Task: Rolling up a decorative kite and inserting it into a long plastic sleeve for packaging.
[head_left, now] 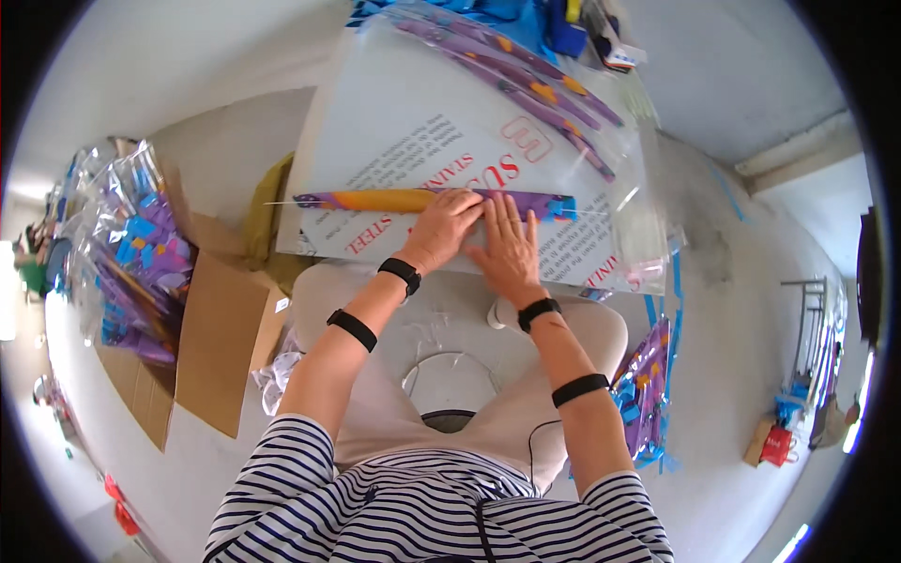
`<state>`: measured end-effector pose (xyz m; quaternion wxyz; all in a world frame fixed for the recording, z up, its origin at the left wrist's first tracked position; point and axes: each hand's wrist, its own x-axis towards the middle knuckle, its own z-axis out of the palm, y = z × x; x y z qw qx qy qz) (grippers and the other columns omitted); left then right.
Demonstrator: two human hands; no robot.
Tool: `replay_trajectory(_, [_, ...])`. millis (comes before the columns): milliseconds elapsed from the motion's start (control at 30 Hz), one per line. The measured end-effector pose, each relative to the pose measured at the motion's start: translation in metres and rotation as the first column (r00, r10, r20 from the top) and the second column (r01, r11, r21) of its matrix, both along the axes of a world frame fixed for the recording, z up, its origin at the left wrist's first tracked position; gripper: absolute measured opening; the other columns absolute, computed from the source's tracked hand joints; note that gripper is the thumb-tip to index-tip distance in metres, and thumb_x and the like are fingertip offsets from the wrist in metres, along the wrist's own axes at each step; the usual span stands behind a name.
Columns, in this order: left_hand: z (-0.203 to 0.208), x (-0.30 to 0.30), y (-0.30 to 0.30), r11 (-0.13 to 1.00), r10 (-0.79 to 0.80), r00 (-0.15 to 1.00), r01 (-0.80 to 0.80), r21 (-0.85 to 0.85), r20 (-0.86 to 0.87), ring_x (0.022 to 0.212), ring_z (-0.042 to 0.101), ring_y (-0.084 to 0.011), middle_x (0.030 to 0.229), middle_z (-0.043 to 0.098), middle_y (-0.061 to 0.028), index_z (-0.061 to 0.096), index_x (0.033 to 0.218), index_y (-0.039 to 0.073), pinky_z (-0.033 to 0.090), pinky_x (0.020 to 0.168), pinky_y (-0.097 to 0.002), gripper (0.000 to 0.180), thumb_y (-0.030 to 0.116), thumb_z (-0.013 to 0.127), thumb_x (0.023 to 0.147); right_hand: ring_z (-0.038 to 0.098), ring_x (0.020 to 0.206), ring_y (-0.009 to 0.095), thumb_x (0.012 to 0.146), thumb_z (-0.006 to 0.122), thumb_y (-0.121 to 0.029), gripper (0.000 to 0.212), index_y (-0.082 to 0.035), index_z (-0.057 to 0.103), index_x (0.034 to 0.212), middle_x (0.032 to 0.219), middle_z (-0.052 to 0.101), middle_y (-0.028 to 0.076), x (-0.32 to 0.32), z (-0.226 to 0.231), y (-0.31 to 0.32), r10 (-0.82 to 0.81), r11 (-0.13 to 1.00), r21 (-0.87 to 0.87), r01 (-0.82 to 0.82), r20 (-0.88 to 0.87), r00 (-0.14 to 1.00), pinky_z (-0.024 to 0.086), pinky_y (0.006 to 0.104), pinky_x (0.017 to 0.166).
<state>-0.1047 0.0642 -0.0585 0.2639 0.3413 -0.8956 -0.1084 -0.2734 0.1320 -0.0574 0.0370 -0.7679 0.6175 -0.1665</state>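
A long, tightly rolled piece of purple and orange printed fabric lies crosswise on the board in front of me. A thin white rod pokes out of its left end, and its right end is blue. My left hand rests over the middle of the roll, fingers laid across it, its thumb hard to see. Just beside it, my right hand presses down with outstretched fingers on the roll's right half. The hands nearly touch, and both are open.
The roll lies on a white printed board. More purple rolls in clear plastic lie at its far right. At left, an open cardboard box stands by plastic-wrapped purple and blue pieces. Another such bundle is beside my right leg.
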Motion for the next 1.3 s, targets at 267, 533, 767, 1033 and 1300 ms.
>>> replay_trajectory(267, [0.008,0.092,0.009,0.979,0.197,0.924,-0.202,-0.019,0.328,0.148,0.029,-0.0227,0.161,0.033,-0.0034,0.032,0.156,0.013,0.019,0.122,-0.0499,0.082,0.055,0.058,0.091,0.025,0.151,0.031,0.090,0.066,-0.043,0.079,-0.004,0.037,0.152,0.161,0.030,0.016,0.008,0.002,-0.002,0.042,0.999,0.017,-0.041,-0.004,0.999,0.014,0.0584,0.120])
replay_trajectory(533, [0.000,0.169,-0.011,0.923,0.338,0.854,-0.382,0.038,0.396,0.151,0.023,-0.0262,0.164,0.025,-0.0002,0.026,0.158,0.018,0.018,0.121,-0.0549,0.080,0.052,0.058,0.093,0.025,0.150,0.032,0.092,0.064,-0.045,0.074,-0.011,0.039,0.153,0.162,0.028,0.016,0.011,0.001,0.001,-0.001,0.999,0.043,0.005,-0.080,0.997,0.016,0.0623,0.118])
replay_trajectory(767, [0.001,0.185,-0.016,0.839,0.506,0.765,-0.544,-0.021,0.399,0.151,0.024,-0.0269,0.163,0.028,-0.0047,0.032,0.156,0.014,0.015,0.119,-0.0599,0.078,0.053,0.057,0.094,0.027,0.149,0.033,0.091,0.065,-0.045,0.071,-0.012,0.044,0.150,0.160,0.031,0.017,0.014,-0.003,-0.004,0.025,0.999,-0.024,-0.026,-0.039,0.999,0.019,0.0628,0.117])
replay_trajectory(1033, [0.030,0.157,0.038,0.948,0.301,0.877,-0.318,-0.016,0.375,0.149,0.026,-0.0303,0.160,0.031,-0.0083,0.050,0.145,0.010,0.021,0.118,-0.0591,0.076,0.054,0.065,0.085,0.027,0.149,0.032,0.090,0.067,-0.044,0.072,-0.012,0.043,0.150,0.161,0.030,0.016,0.010,0.001,0.001,0.007,1.000,0.005,-0.007,-0.077,0.997,0.019,0.0635,0.116])
replay_trajectory(1300, [0.022,0.170,0.031,0.888,0.392,0.854,-0.449,0.104,0.342,0.145,0.032,-0.0346,0.156,0.037,-0.0075,0.058,0.136,0.019,0.015,0.109,-0.0760,0.075,0.062,0.072,0.077,0.024,0.150,0.031,0.091,0.064,-0.047,0.073,-0.013,0.041,0.152,0.162,0.028,0.014,0.015,0.006,-0.005,0.009,1.000,0.031,-0.006,-0.113,0.994,0.016,0.0641,0.117])
